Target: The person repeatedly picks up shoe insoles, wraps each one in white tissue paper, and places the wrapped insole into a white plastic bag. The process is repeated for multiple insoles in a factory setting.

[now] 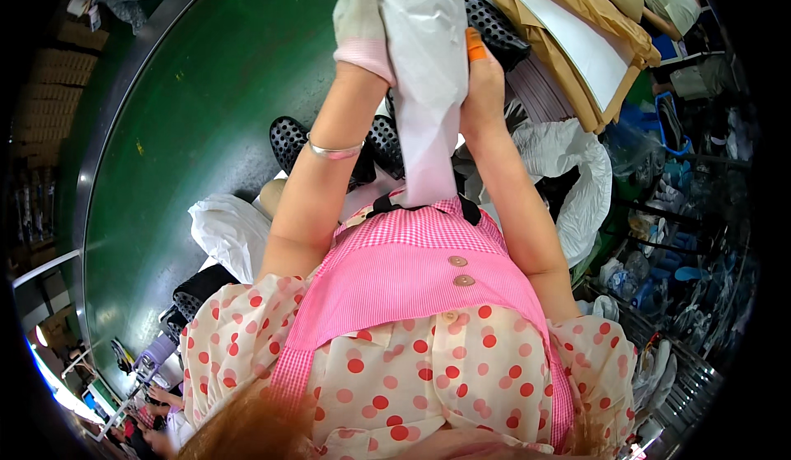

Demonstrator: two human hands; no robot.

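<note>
A long, wrinkled white plastic bag [424,56] hangs upright between my hands, its lower end against my pink apron. My left hand [359,19], in a white knit glove with a pink cuff, grips its left edge; the fingertips are cut off or hidden. On the opposite edge my right hand [483,85], bare with an orange cover on the thumb, holds the bag, its other fingers behind the plastic. Whether anything is inside the bag cannot be made out. Black perforated shoes lie around: one shoe [288,141] by my left forearm, another shoe [497,32] beyond my right hand.
The green table [189,106] has a curved metal rim on the left. Brown paper [544,36] with a white sheet lies at the far right. Crumpled white bags sit left [227,229] and right [577,155]. Other people are at the edges.
</note>
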